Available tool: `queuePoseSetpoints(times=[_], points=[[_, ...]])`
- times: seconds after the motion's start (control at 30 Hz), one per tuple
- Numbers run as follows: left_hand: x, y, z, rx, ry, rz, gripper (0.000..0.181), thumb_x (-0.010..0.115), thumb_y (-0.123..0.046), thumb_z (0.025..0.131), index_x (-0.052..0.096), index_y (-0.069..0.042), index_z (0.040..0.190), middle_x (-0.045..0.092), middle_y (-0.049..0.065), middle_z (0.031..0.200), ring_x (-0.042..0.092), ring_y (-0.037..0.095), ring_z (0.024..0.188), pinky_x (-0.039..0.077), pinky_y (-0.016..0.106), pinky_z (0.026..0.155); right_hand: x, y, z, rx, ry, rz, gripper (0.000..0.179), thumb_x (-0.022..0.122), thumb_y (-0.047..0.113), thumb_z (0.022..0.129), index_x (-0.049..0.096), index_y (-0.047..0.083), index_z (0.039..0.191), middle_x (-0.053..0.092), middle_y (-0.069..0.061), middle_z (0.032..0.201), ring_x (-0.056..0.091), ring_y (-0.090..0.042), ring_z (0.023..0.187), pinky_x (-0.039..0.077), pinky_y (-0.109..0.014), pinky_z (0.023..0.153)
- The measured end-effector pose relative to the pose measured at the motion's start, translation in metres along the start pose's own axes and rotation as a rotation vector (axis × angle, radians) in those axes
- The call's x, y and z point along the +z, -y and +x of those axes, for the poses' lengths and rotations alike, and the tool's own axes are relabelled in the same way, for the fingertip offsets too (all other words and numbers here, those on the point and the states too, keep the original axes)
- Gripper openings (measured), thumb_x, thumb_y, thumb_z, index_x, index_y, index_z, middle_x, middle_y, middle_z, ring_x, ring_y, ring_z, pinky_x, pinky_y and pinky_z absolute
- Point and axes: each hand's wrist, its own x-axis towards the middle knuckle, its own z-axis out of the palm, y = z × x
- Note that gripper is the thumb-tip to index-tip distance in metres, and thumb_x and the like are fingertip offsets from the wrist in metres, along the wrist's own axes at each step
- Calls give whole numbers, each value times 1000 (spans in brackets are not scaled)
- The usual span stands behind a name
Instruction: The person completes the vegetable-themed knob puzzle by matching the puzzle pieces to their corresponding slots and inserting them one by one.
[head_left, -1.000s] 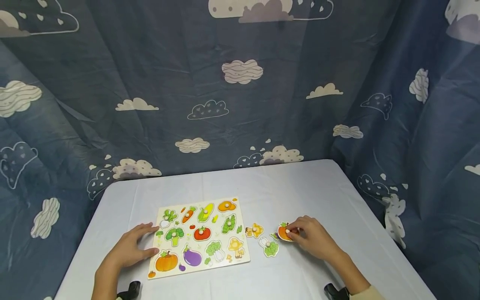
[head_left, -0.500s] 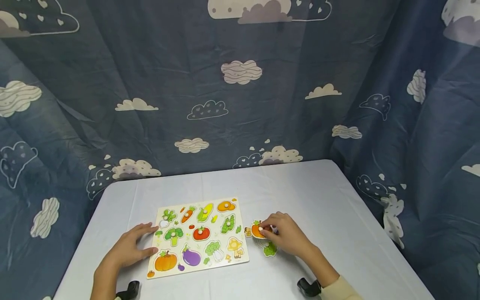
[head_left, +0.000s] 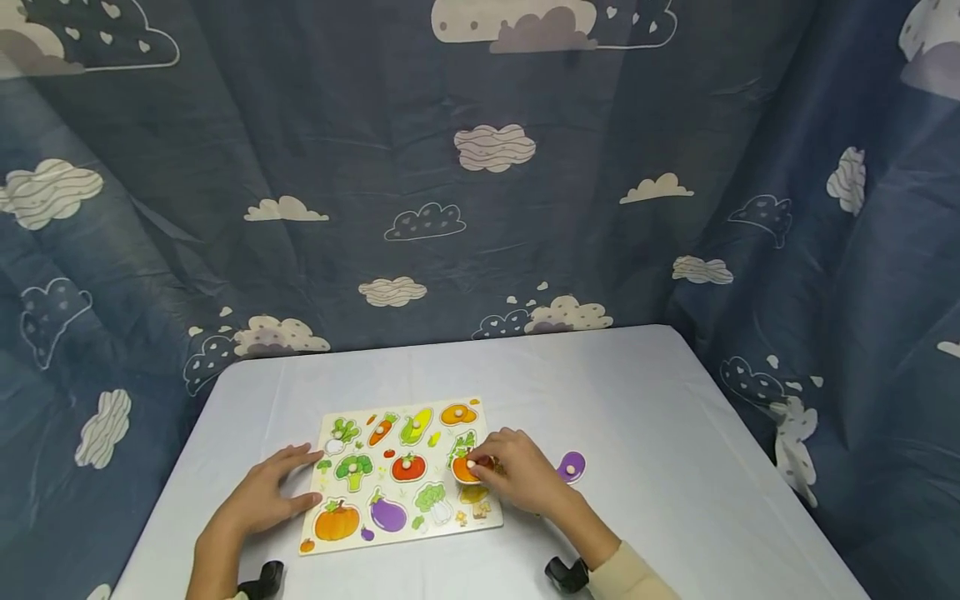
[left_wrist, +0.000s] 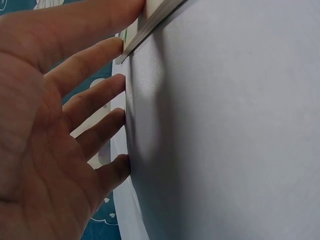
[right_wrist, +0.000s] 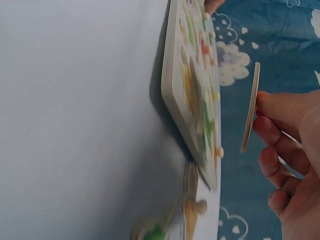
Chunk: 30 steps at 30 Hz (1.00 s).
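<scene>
Pumpkin piece (head_left: 460, 472), orange with green top, pinched between thumb and fingers of the right hand (head_left: 517, 473); held over the vegetable puzzle board (head_left: 381, 479), toward its 3 o'clock edge, apart from the board in the right wrist view. Left hand (head_left: 266, 492) spread at the board's 9 o'clock edge, thumb and index fingertip touching or just beside it, hard to tell which. On the board, knobbed tomato (head_left: 408, 469) near the centre, broccoli (head_left: 353, 472) at 9, carrot (head_left: 382, 428) at 11, corn (head_left: 416, 426) at 12; knobless pumpkin picture (head_left: 337, 522) at 8. On the white tablecloth (head_left: 585, 375), purple eggplant piece (head_left: 572, 467) at the right hand's 3 o'clock.
</scene>
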Motion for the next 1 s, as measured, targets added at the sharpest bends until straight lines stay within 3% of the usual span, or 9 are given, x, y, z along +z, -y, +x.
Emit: queuePoseSetpoints(times=[0.13, 0.37, 1.0], points=[[1, 0, 1, 6, -1, 1, 77, 83, -53, 79, 61, -20, 145, 47, 19, 158, 36, 52, 147, 34, 80, 108, 9, 6, 9, -7, 16, 0, 13, 76, 29, 95, 81, 21, 104, 70, 17, 87, 60, -13, 81, 43, -23, 75], [-1, -2, 2, 12, -2, 15, 76, 83, -52, 79, 62, -20, 144, 47, 19, 158, 37, 52, 146, 34, 79, 109, 26, 20, 25, -26, 55, -16, 14, 72, 32, 98, 81, 23, 104, 71, 16, 90, 57, -6, 82, 43, -22, 77], [2, 0, 3, 9, -5, -5, 72, 84, -45, 80, 62, -19, 144, 48, 18, 158, 37, 52, 147, 33, 78, 111, 78, 71, 51, -194, 159, 37, 11, 72, 25, 98, 80, 20, 103, 70, 14, 90, 54, 4, 81, 45, -9, 72]])
